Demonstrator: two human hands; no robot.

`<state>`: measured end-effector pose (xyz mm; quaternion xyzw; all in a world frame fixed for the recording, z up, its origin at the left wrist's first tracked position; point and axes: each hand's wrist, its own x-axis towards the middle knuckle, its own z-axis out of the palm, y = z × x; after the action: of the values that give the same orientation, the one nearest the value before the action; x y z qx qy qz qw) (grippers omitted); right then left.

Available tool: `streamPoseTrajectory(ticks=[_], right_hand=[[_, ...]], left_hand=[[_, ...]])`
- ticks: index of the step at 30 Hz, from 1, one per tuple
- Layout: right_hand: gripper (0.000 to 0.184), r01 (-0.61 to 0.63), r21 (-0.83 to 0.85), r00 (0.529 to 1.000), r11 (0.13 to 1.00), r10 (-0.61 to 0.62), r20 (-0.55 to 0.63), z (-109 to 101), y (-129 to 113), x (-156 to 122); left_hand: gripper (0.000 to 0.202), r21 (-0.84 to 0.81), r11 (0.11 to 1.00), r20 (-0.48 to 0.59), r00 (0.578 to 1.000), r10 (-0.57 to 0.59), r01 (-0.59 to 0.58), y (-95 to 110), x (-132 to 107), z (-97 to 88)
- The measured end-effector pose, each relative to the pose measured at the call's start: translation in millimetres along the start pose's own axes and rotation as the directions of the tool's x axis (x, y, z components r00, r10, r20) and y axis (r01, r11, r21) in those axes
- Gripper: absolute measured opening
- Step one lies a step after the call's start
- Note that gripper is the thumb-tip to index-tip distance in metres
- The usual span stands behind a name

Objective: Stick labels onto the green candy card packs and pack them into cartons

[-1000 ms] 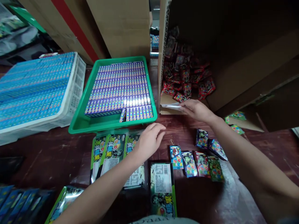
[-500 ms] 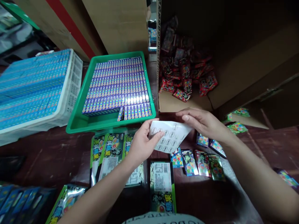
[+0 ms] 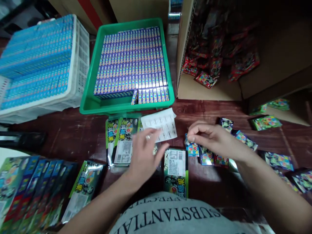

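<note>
A white sheet of round stickers lies on the dark red floor in front of the green tray. Over its near edge is my left hand, open, with fingers apart and somewhat blurred. My right hand is pinched closed above a row of small candy boxes; whatever its fingertips may hold is too small to make out. Below them is a blue candy box. Between my forearms lies a green-and-black candy pouch with a white label. More labelled pouches lie partly under my left hand.
A green tray holds rows of purple boxes. Left of it stands a white crate full of blue boxes. An open carton with red packs stands at right. Upright pouches line the lower left; loose boxes lie at right.
The sticker sheet has gone from my left hand to the floor, and that hand has opened. My right hand has left the sheet's edge and closed into a pinch. The view has tilted down.
</note>
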<state>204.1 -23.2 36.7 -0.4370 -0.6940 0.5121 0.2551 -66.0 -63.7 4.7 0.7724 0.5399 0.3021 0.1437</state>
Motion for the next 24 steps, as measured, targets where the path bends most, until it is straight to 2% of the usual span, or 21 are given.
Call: streamPoseTrajectory(ticks=[1,3,7,9,11,12,14,15,17,19,21,22,24], right_hand=[[0.019,-0.044,0.009,0.997,0.999,0.043,0.058,6.9,1.8,-2.2],[0.019,-0.106,0.001,0.987,0.994,0.105,0.124,19.9,3.9,-4.6],[0.012,-0.156,-0.054,0.976,0.986,0.163,0.147,36.8,3.8,-6.5],[0.006,-0.166,-0.114,0.975,0.979,0.181,0.13,40.8,2.5,-8.2],[0.006,-0.168,-0.196,0.978,0.966,0.189,0.09,43.4,-0.7,-10.7],[0.012,-0.166,-0.237,0.981,0.957,0.185,0.057,44.6,-3.2,-12.2],[0.022,-0.135,-0.314,0.99,0.94,0.14,-0.006,47.4,-9.4,-15.3],[0.021,-0.104,-0.357,0.994,0.928,0.104,-0.017,48.9,-12.5,-16.7],[0.012,-0.03,-0.447,0.999,0.894,0.044,0.02,50.3,-16.9,-18.8],[0.016,0.035,-0.491,0.994,0.87,0.021,0.107,46.6,-16.8,-18.6],[0.022,0.076,-0.473,0.988,0.878,-0.002,0.155,34.4,-10.4,-14.5],[0.027,0.085,-0.472,0.991,0.878,-0.023,0.135,25.0,-4.8,-10.6],[0.036,0.059,-0.551,0.998,0.833,-0.064,0.01,1.5,10.6,1.5]], left_hand=[[0.041,-0.048,0.998,0.128,0.991,0.047,-0.041,4.9,-7.0,2.6],[0.021,-0.177,0.984,0.333,0.941,0.057,0.003,12.5,-13.4,8.3],[0.012,-0.355,0.889,0.48,0.872,-0.092,0.289,15.8,-5.5,9.1],[0.014,-0.379,0.811,0.586,0.794,-0.163,0.446,15.6,-1.0,5.4],[0.016,-0.366,0.747,0.66,0.721,-0.212,0.555,15.8,-0.2,2.9],[0.017,-0.376,0.725,0.667,0.712,-0.221,0.577,16.0,-1.1,2.7],[0.019,-0.442,0.691,0.636,0.743,-0.208,0.572,15.7,-3.9,3.6],[0.021,-0.478,0.675,0.62,0.76,-0.194,0.562,15.2,-5.3,4.4],[0.024,-0.511,0.663,0.61,0.774,-0.169,0.547,13.9,-6.5,5.0],[0.026,-0.503,0.687,0.622,0.772,-0.134,0.525,12.8,-5.1,3.6],[0.028,-0.493,0.718,0.631,0.77,-0.092,0.491,13.2,-1.9,0.4],[0.029,-0.494,0.732,0.63,0.774,-0.071,0.469,14.0,-0.1,-1.4],[0.032,-0.488,0.765,0.625,0.78,-0.029,0.42,16.3,2.9,-4.3]])
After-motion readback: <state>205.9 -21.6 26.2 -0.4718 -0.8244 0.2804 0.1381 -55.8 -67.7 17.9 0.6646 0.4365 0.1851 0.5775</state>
